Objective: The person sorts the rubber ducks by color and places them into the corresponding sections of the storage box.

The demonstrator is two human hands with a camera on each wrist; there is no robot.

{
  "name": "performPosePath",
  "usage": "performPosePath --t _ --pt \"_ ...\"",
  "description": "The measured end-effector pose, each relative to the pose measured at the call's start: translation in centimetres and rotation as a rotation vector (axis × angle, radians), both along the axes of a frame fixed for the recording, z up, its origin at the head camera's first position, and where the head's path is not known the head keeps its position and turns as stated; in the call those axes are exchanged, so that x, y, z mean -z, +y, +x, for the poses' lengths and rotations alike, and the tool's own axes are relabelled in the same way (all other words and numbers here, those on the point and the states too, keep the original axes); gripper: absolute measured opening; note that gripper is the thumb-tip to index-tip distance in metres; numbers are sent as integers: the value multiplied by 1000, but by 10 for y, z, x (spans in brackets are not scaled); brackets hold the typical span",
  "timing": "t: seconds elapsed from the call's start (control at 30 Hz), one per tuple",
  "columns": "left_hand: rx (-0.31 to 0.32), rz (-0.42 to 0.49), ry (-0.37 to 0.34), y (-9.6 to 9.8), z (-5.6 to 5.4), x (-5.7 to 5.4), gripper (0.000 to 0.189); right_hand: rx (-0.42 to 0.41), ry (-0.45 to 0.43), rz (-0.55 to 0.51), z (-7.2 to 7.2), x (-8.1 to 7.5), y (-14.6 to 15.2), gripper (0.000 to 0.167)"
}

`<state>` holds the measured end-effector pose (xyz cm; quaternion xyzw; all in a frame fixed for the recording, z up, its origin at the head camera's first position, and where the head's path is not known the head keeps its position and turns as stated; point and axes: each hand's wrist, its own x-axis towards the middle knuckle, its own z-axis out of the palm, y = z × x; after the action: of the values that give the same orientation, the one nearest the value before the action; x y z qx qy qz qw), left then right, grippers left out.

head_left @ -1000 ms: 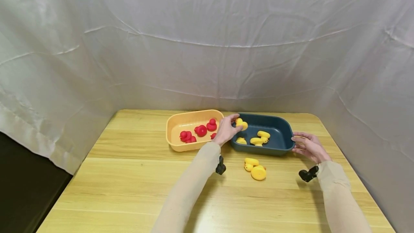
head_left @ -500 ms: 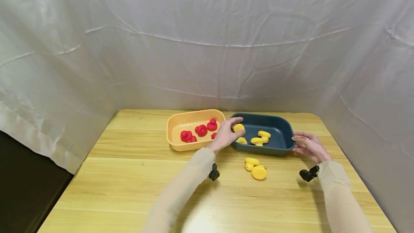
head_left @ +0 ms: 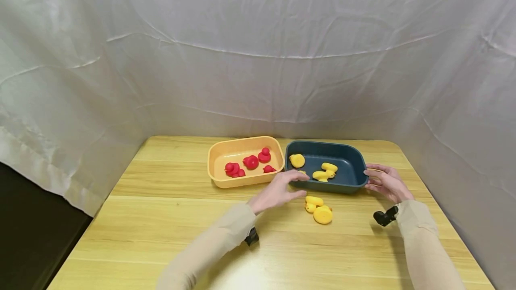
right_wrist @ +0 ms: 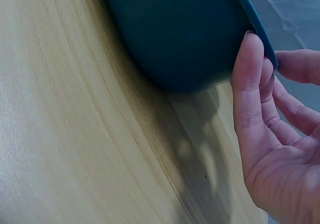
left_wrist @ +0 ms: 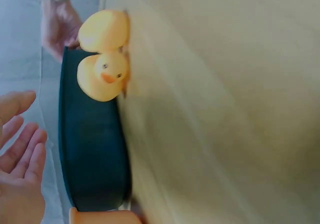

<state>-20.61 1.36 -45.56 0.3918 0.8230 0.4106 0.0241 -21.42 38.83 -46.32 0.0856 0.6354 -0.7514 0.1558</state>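
Note:
My left hand (head_left: 278, 191) is over the table in front of the dark blue plastic bin (head_left: 342, 186), thumb and fingers spread with nothing between them. Just right of its fingertips, two yellow rubber ducks (head_left: 323, 215) lie together on the wood; the left wrist view shows one duck (left_wrist: 102, 76) facing the camera. Several more yellow ducks (head_left: 297, 160) are inside the bin, one partly hidden behind my left fingers. At the bin's right end my right hand (head_left: 388, 183) pinches the rim, thumb (right_wrist: 248, 79) against the outer wall in the right wrist view.
Left of the blue bin, close beside it, stands an orange bin (head_left: 215, 178) holding several red rubber ducks (head_left: 251, 162). Both stand near the back edge of the wooden table (head_left: 161, 227). Pale cloth (head_left: 258, 79) hangs behind and on both sides.
My left hand has let go of a yellow duck inside the blue bin's left end. It has then drawn back toward the ducks on the table. The right hand stays at the rim.

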Motion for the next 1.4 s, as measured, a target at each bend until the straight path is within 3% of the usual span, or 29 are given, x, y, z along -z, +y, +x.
performPosePath --t 0.13,0.37,0.7,1.03,1.4 --pt "55 -64 8 -2 6 7 42 0 0 6 0 -1 -1 17" --pt "56 -212 3 2 13 15 51 -1 0 3 1 -2 -2 17" --pt "112 -227 61 9 12 22 54 5 -4 -4 1 -2 -2 18" --pt "119 -263 68 15 11 24 58 5 4 2 1 -1 -2 18" --pt "136 -241 35 19 12 24 55 4 15 -9 1 -1 -2 20"
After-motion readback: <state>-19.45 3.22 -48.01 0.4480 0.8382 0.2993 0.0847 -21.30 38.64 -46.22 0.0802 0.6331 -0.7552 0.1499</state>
